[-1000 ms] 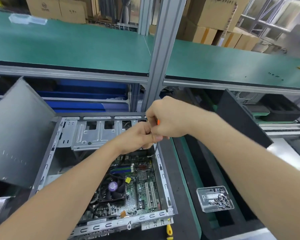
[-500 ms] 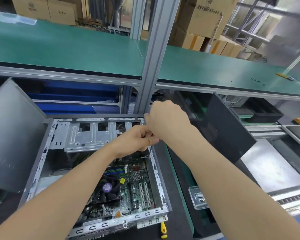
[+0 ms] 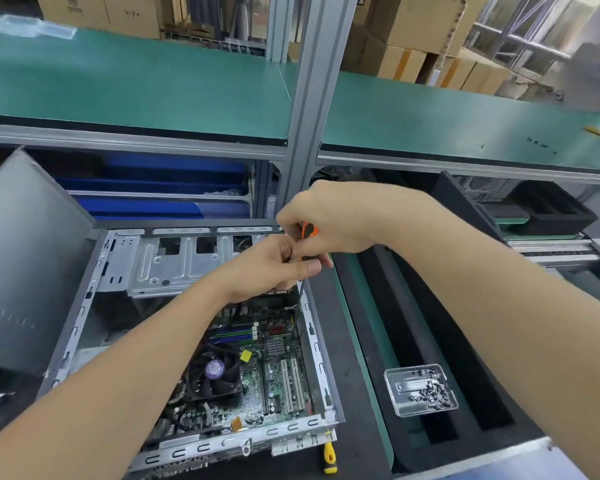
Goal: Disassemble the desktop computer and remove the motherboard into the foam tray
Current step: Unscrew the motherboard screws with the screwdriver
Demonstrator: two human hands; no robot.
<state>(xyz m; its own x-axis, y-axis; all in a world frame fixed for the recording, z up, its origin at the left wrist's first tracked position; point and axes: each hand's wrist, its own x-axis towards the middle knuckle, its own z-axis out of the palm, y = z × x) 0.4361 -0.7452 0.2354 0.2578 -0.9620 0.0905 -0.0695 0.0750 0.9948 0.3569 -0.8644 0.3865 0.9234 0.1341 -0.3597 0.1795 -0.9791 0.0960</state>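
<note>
Right hand (image 3: 340,220) grips the orange screwdriver (image 3: 309,232) by the handle, fingers curled round it. Left hand (image 3: 271,268) pinches the shaft just below, probably steadying the tip onto a screw at the case's (image 3: 321,358) far right corner. Motherboard (image 3: 278,368) sits inside the case, not yet out. Foam tray (image 3: 395,306) lies right of the case, screw dish (image 3: 420,389) on it. Fan sticker, box print: unreadable.

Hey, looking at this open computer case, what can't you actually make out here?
- Head view: screwdriver tip, too thin and dark below the left hand.
- Head view: motherboard, left part hidden by the left forearm.
- Head view: clear tray contents, too small to count.
- Head view: yellow tool, top hidden behind the case.
</note>
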